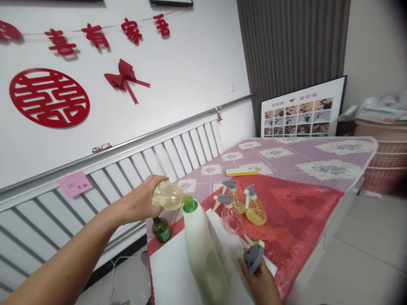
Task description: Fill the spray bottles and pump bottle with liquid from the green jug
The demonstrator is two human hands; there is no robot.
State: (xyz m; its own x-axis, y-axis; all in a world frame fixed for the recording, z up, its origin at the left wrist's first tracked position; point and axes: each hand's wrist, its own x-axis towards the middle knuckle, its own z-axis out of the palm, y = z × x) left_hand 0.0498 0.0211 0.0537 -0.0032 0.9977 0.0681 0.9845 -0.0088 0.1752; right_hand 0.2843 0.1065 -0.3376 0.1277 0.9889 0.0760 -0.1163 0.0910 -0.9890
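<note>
My left hand (151,192) is wrapped round a clear spray bottle (168,195) with yellowish liquid inside. That bottle lies nearly on its side, its green neck at the open mouth of a large pale-green jug (203,250). Lower right, my right hand (259,271) grips a grey and light-green spray trigger head (254,256). Beyond the jug stand a pink-tinted spray bottle (231,218) and two spray bottles holding yellow liquid, the nearer one (255,209) on the right. A dark green bottle (161,229) stands below my left hand.
White paper (170,267) lies under the jug, on a red cloth (292,212) over a patterned tablecloth (286,154). A yellow flat box (241,171) rests behind the bottles. A white radiator (127,182) runs along the left wall. Pink baskets (384,165) stand right.
</note>
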